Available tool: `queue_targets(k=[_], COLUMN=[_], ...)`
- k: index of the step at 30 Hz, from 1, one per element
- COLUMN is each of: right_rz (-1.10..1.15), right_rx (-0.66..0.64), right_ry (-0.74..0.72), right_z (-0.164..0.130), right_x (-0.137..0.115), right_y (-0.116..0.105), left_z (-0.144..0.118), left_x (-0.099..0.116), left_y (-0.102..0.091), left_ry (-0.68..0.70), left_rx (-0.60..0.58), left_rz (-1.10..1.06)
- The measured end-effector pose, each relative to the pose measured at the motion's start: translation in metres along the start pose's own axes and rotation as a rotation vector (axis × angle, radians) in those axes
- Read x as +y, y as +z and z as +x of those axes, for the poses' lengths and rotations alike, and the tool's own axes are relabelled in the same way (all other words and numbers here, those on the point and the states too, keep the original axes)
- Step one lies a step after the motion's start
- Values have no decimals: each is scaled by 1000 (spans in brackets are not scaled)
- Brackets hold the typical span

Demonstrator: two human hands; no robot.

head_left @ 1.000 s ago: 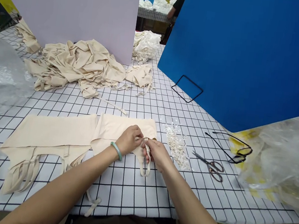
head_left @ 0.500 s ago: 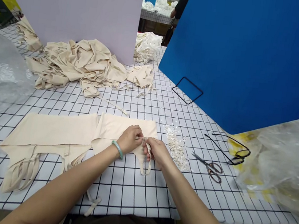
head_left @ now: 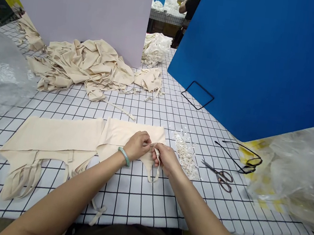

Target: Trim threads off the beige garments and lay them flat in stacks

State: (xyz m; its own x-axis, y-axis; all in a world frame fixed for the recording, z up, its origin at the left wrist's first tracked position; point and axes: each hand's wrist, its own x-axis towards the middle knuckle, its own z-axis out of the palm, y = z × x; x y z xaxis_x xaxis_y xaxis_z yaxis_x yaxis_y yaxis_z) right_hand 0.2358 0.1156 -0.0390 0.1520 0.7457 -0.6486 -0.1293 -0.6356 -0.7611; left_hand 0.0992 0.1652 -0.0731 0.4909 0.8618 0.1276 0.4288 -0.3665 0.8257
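Note:
A beige strappy top [head_left: 132, 132] lies flat before me, overlapping a stack of similar tops [head_left: 62, 134] to its left. My left hand [head_left: 138, 146], with a green bangle at the wrist, pinches the top's thin strap near its upper end. Close beside it, my right hand [head_left: 166, 158] has its fingers closed on the same strap [head_left: 153, 180], which loops down below them. Whatever small part sits between the fingertips is too small to make out. Right of my right hand is a heap of small white pieces [head_left: 185, 154].
Small scissors [head_left: 221, 178] and black-framed glasses [head_left: 250, 164] lie to the right, near clear plastic bags [head_left: 297, 170]. A large beige garment pile [head_left: 91, 62] is at the back left. A pale board [head_left: 87, 4] and a blue board [head_left: 254, 61] stand behind. A person [head_left: 191, 6] is beyond.
Both hands stay in nearly the same place, fingers still pinched on the strap. The view shifts very slightly. The person in the background has moved an arm.

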Motion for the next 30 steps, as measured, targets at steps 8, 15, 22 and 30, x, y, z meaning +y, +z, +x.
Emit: queue_targets(k=[8, 15, 22, 30], right_rz=[-30, -70, -132, -99], right_rx=[12, 15, 50, -26], right_ry=[-2, -22, -73, 12], right_z=[-1, -1, 4, 4], right_x=[-1, -3, -1, -4], right_y=[1, 2, 0, 0], left_z=[-1, -1, -1, -1], left_x=[-2, -2, -1, 1], left_y=[1, 2, 3, 3], left_ry=[20, 27, 49, 19], left_rx=[14, 8, -12, 6], left_rz=[8, 24, 28, -10])
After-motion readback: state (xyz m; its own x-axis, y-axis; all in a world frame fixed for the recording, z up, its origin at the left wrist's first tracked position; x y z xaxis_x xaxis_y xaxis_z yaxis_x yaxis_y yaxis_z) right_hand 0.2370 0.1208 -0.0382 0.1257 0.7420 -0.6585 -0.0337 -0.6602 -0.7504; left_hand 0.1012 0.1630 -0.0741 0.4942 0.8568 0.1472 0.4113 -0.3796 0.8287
